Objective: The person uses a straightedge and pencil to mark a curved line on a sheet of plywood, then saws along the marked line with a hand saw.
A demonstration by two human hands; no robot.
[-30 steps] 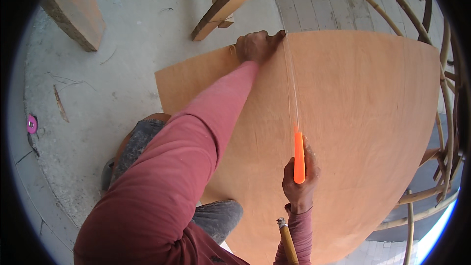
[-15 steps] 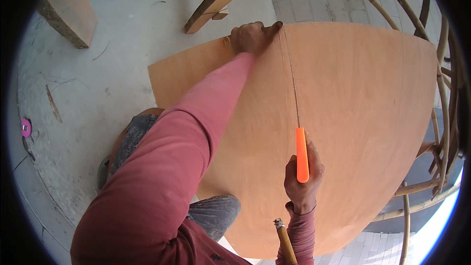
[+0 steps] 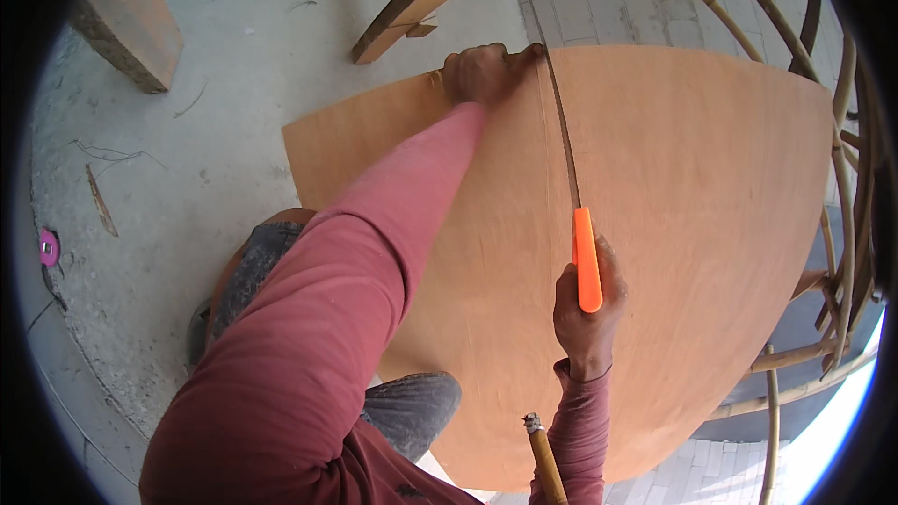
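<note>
A large sheet of plywood [image 3: 683, 187] lies in front of me, with a thin pencil-like line running along it. My right hand [image 3: 591, 304] is closed round the orange handle of a handsaw [image 3: 587, 257]. Its narrow blade points away from me, and its tip reaches past the sheet's far edge. At that far edge my left hand [image 3: 482, 73] grips the plywood, fingers curled over the edge. The left thumb rests right beside the blade. How deep the blade sits in the wood I cannot tell.
A curved wooden piece [image 3: 426, 0] and a thick wooden block [image 3: 131, 23] stand beyond the sheet. Bent poles [image 3: 847, 206] line the right side. A purple tape measure [image 3: 49, 247] lies far left on the concrete floor. A lit cigarette [image 3: 543, 458] shows at the lower edge.
My right hand has pushed the handsaw away from me and slightly right, so its tip now shows beyond the far edge. My left hand has barely shifted.
</note>
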